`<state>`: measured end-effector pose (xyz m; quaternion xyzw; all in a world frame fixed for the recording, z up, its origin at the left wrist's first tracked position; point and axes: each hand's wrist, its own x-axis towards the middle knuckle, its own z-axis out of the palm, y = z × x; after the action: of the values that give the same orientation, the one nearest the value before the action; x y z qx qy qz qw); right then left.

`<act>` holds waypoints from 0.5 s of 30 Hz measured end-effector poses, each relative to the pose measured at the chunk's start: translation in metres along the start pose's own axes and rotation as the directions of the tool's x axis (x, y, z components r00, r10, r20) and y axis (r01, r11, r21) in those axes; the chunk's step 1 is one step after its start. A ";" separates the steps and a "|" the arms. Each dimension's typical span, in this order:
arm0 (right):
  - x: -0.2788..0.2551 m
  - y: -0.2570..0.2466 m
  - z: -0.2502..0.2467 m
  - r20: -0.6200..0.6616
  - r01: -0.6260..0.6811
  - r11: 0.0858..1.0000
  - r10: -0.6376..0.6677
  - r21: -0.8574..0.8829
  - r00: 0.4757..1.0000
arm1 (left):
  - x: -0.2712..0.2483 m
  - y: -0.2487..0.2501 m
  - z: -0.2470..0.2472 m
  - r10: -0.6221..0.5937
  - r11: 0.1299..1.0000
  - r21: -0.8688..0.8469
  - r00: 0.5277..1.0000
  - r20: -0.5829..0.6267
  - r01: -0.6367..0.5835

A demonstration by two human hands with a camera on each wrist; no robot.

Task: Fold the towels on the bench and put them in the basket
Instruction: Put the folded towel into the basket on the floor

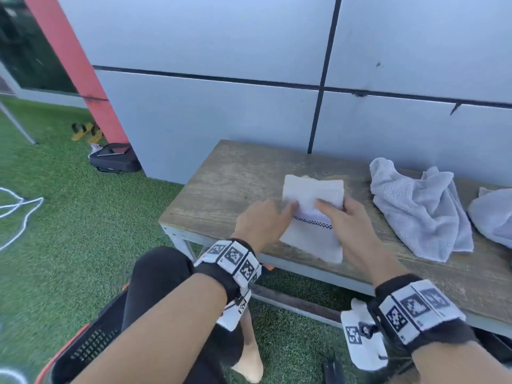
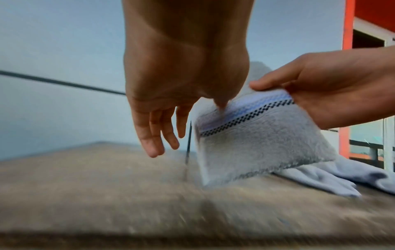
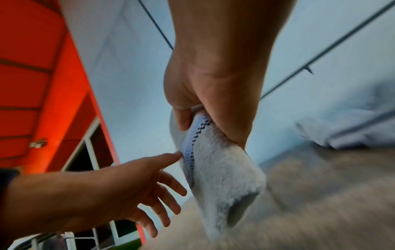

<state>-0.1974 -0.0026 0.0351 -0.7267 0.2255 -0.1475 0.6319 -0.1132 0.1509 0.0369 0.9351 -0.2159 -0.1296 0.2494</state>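
A folded white towel (image 1: 311,241) with a dark checkered band hangs just above the wooden bench (image 1: 227,184), its lower edge brushing the wood. My right hand (image 1: 343,225) grips its folded top edge, thumb on one side and fingers on the other (image 3: 213,94). My left hand (image 1: 264,221) is at the towel's left side with straight, spread fingers. Only its thumb (image 2: 221,103) and index fingertip (image 3: 173,156) touch the band of the towel (image 2: 256,148). A black basket (image 1: 83,347) with an orange rim sits on the grass at lower left, beside my knee.
Two crumpled pale grey towels (image 1: 421,212) (image 1: 493,214) lie on the bench to the right. A grey panel wall (image 1: 249,106) rises right behind the bench. On the artificial grass to the left are a black bag (image 1: 113,159) and a white cord (image 1: 16,209).
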 end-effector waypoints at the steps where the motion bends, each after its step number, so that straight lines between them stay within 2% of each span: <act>1: -0.003 -0.020 0.002 0.053 0.083 0.997 -0.083 -0.007 0.995 | 0.000 -0.004 -0.014 0.007 0.991 -0.132 1.000 -0.013 -0.009; 2: -0.007 -0.041 0.005 0.108 0.146 0.989 -0.145 -0.003 0.984 | -0.004 -0.006 -0.029 0.019 0.954 -0.300 1.000 -0.015 -0.022; 4: -0.015 -0.079 0.016 0.228 0.214 0.976 -0.220 0.050 0.948 | -0.017 -0.016 -0.061 0.042 0.790 -0.611 0.999 -0.025 -0.048; 8: -0.028 -0.143 0.060 0.453 0.195 0.970 -0.242 0.148 0.858 | -0.050 -0.054 -0.122 0.063 0.439 -0.885 0.988 -0.142 -0.156; 10: -0.031 -0.160 0.099 0.523 0.205 0.972 -0.236 0.117 0.819 | -0.072 -0.084 -0.140 -0.039 0.294 -0.935 0.975 -0.218 -0.198; 12: -0.036 -0.166 0.149 0.567 0.228 0.972 -0.217 0.053 0.795 | -0.095 -0.119 -0.150 -0.230 0.271 -0.933 0.925 -0.303 -0.239; 15: -0.046 -0.152 0.237 0.622 0.290 0.954 -0.183 -0.074 0.761 | -0.130 -0.175 -0.150 -0.513 0.303 -0.918 0.767 -0.385 -0.257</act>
<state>-0.0972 0.2378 0.1507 -0.8077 -0.0723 0.0346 0.5841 -0.1148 0.4106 0.0890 0.6047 0.0800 0.0652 0.7897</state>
